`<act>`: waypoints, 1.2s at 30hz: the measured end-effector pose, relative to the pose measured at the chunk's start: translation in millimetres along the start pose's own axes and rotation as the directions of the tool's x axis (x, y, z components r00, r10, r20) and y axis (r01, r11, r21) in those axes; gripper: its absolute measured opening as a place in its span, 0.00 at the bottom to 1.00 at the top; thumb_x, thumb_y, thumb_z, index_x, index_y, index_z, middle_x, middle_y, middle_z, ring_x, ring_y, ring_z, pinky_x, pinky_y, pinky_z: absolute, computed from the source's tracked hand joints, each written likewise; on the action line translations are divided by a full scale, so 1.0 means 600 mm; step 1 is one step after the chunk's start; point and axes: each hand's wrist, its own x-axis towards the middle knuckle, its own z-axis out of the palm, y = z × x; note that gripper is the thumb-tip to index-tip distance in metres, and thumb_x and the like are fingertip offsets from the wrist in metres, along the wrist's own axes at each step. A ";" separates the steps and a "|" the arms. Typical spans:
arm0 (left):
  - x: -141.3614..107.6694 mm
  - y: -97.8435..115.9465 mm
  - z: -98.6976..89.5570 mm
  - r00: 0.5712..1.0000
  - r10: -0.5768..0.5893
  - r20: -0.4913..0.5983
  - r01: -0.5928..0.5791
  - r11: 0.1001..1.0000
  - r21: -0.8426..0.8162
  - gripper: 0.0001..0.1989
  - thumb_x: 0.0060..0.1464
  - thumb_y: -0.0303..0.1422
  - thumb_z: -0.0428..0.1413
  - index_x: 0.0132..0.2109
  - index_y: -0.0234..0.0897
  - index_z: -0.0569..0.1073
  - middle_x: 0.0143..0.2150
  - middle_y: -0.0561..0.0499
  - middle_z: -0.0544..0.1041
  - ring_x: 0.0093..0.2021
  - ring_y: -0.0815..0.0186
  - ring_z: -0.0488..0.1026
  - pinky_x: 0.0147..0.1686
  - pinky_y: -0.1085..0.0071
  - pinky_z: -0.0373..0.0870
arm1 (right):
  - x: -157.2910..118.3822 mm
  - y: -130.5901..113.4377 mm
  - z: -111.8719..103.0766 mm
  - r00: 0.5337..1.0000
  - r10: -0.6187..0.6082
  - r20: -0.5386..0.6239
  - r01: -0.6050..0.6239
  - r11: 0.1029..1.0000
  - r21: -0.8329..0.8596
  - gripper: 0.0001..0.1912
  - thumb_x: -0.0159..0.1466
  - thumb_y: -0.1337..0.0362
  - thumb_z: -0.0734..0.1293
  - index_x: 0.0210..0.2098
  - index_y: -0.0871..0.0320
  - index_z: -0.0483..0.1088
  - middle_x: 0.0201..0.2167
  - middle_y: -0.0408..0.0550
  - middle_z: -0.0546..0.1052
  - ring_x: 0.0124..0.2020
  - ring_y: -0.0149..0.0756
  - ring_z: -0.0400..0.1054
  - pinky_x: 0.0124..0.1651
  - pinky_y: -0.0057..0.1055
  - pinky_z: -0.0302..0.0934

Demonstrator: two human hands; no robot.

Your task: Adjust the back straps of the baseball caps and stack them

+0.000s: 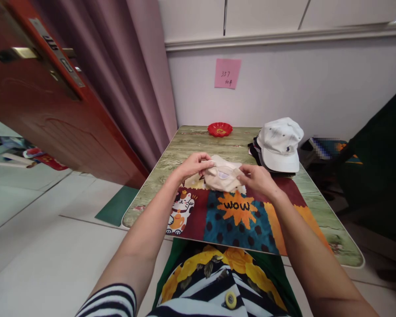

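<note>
A cream-coloured cap (222, 176) lies low over the patterned mat, with an opening in its side facing me and a pale patch showing inside. My left hand (198, 165) pinches its left edge between thumb and fingers. On the opposite edge, my right hand (254, 177) grips the cloth with bent fingers. To the right of my right hand, a white cap (280, 145) with a small dark emblem rests on top of darker headwear, which is partly hidden.
The colourful mat (237, 224) covers the front of the small wood-patterned table (191, 143). A red scalloped dish (220, 129) stands at the back. A pink note (227, 73) is on the wall. An open red-brown door (53, 97) and a purple curtain (128, 66) flank the left side.
</note>
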 end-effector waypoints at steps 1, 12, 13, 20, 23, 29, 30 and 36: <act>-0.002 0.005 0.000 0.999 0.023 -0.029 -0.023 1.000 -0.001 0.17 0.49 0.44 0.67 0.36 0.35 0.78 0.25 0.53 0.73 0.21 0.73 0.65 0.21 0.77 0.61 | 0.007 -0.001 -0.003 0.999 -0.024 -0.042 0.020 0.996 -0.090 0.05 0.58 0.62 0.70 0.32 0.54 0.79 0.27 0.44 0.80 0.30 0.40 0.71 0.38 0.33 0.60; -0.019 -0.006 0.008 0.994 -0.048 0.096 0.050 0.999 -0.019 0.17 0.49 0.44 0.67 0.38 0.34 0.81 0.23 0.53 0.73 0.20 0.73 0.66 0.21 0.77 0.62 | -0.008 -0.042 0.013 1.000 -0.018 0.005 0.017 0.982 0.188 0.17 0.66 0.55 0.64 0.46 0.55 0.79 0.41 0.48 0.83 0.39 0.41 0.74 0.41 0.32 0.64; -0.017 -0.006 0.009 0.993 -0.050 0.102 0.053 0.998 -0.026 0.17 0.49 0.44 0.67 0.39 0.34 0.81 0.23 0.53 0.73 0.20 0.72 0.66 0.21 0.77 0.63 | -0.007 -0.051 0.014 1.000 -0.024 0.006 0.023 0.984 0.175 0.17 0.66 0.54 0.64 0.43 0.55 0.80 0.37 0.47 0.83 0.37 0.40 0.73 0.39 0.32 0.63; -0.010 0.006 0.013 0.993 -0.049 0.107 0.053 0.998 -0.042 0.16 0.49 0.44 0.68 0.38 0.35 0.81 0.23 0.52 0.73 0.20 0.72 0.67 0.21 0.76 0.63 | 0.008 -0.073 0.017 0.994 -0.102 -0.040 0.108 0.971 0.211 0.19 0.65 0.48 0.66 0.36 0.55 0.81 0.32 0.46 0.81 0.33 0.39 0.73 0.37 0.31 0.61; -0.009 0.013 0.018 0.992 -0.062 0.114 0.068 0.997 -0.048 0.17 0.48 0.44 0.68 0.38 0.34 0.81 0.23 0.52 0.73 0.20 0.71 0.68 0.20 0.76 0.64 | 0.013 -0.071 0.023 0.997 -0.074 -0.023 0.077 0.980 0.185 0.15 0.62 0.51 0.69 0.33 0.55 0.80 0.28 0.45 0.80 0.29 0.36 0.70 0.33 0.30 0.59; -0.010 0.020 0.034 0.984 -0.066 0.168 0.080 0.993 -0.081 0.20 0.47 0.46 0.68 0.40 0.35 0.80 0.29 0.50 0.75 0.26 0.68 0.72 0.22 0.74 0.71 | 0.014 -0.062 0.036 1.000 0.014 -0.002 -0.013 0.977 0.212 0.12 0.61 0.55 0.67 0.29 0.56 0.77 0.24 0.43 0.76 0.25 0.33 0.65 0.30 0.29 0.57; -0.010 0.020 0.035 0.982 -0.062 0.176 0.078 0.993 -0.083 0.20 0.48 0.46 0.68 0.40 0.35 0.80 0.30 0.50 0.75 0.26 0.68 0.72 0.22 0.74 0.72 | 0.013 -0.060 0.036 1.000 0.011 0.002 -0.011 0.973 0.232 0.12 0.61 0.55 0.67 0.29 0.56 0.77 0.24 0.43 0.76 0.25 0.33 0.66 0.31 0.29 0.58; -0.012 0.018 0.038 0.982 -0.077 0.172 0.086 0.995 -0.049 0.21 0.48 0.47 0.68 0.40 0.33 0.79 0.28 0.51 0.74 0.25 0.70 0.72 0.22 0.75 0.72 | 0.008 -0.056 0.035 1.000 -0.006 0.013 0.002 0.961 0.278 0.13 0.60 0.54 0.68 0.31 0.57 0.77 0.26 0.44 0.77 0.27 0.34 0.66 0.30 0.29 0.59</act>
